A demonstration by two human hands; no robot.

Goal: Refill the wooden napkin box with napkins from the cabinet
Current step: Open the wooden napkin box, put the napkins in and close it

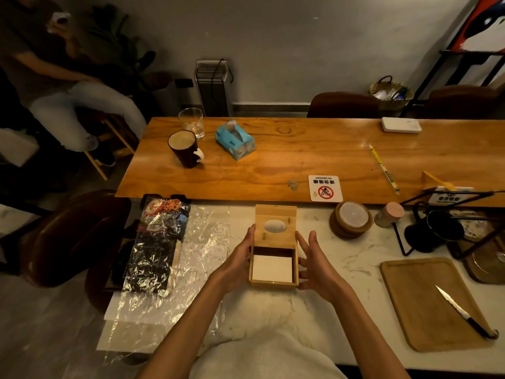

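Flanking the wooden napkin box (273,284), your left hand (240,261) presses straight fingers against its left wall. Your right hand (317,266) is just beside the right wall, fingers spread wide and holding nothing. The lid (274,214) stands open over white napkins (272,269) on the marble bench (341,258). A cutting board (420,305) with a knife (459,310) lies to the right.

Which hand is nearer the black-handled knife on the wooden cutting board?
Right. The right hand is beside the open wooden napkin box, left of the black-handled knife; the left hand is on the box's far side, farther away.
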